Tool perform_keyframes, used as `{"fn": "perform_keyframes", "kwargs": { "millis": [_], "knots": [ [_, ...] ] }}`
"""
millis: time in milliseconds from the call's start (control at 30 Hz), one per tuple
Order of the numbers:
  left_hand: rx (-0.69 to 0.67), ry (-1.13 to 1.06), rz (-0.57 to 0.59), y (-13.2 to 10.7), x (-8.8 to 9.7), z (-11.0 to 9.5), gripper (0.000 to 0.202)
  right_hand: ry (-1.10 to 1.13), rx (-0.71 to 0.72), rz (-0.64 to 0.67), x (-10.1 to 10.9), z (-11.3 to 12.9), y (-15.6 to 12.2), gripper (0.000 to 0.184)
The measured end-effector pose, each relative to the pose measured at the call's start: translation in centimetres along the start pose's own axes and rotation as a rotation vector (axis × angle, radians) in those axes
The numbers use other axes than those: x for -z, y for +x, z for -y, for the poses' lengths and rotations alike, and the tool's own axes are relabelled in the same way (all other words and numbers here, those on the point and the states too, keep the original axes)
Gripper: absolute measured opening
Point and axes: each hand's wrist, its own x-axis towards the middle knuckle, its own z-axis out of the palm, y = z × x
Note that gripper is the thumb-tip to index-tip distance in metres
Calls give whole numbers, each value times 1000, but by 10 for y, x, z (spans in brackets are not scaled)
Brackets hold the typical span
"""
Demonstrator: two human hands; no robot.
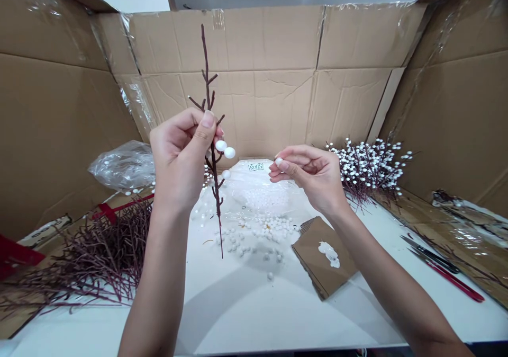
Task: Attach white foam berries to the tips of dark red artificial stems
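From where I stand, the thing to watch is the gap between the two hands. The left hand [178,155] has its thumb and fingers clamped on a brown twig [206,81] around its middle. The twig's long axis runs nearly upright, its top leaning slightly left and its bare lower end hanging down over the bench [238,314]. A few white balls [229,152] sit on its right side, just below the grip, facing the other hand.

The right hand [311,174] has its fingertips together on one small ball [278,161], to the right of the twig and a little below the left thumb, well apart from it. Which is farther out, I can't tell.

The air between them is open. Lower down lie loose balls [273,224], with a cardboard piece [313,256] nearer the right forearm; bare twigs [115,246] crowd the left, and the cardboard wall [273,103] closes the far side.
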Motion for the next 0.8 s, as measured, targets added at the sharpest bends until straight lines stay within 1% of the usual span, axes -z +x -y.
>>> {"fn": "perform_keyframes", "kwargs": {
  "millis": [167,333,500,667,733,800],
  "knots": [
    [6,11,-9,-1,0,-1,18,-28,-6,-22,1,0,-1,5],
    [-21,16,-36,1,3,-4,21,-22,25,-24,1,-1,0,4],
    [-37,13,-58,4,10,-6,23,-60,40,-41,0,-2,-1,2],
    [-61,55,-116,5,21,-13,26,-89,37,-46,2,-7,-3,3],
    [-63,85,-153,5,28,-17,27,-88,6,-31,1,-10,0,5],
    [-75,115,-201,6,36,-19,29,-80,-69,24,-4,-17,9,9]
  ]
}}
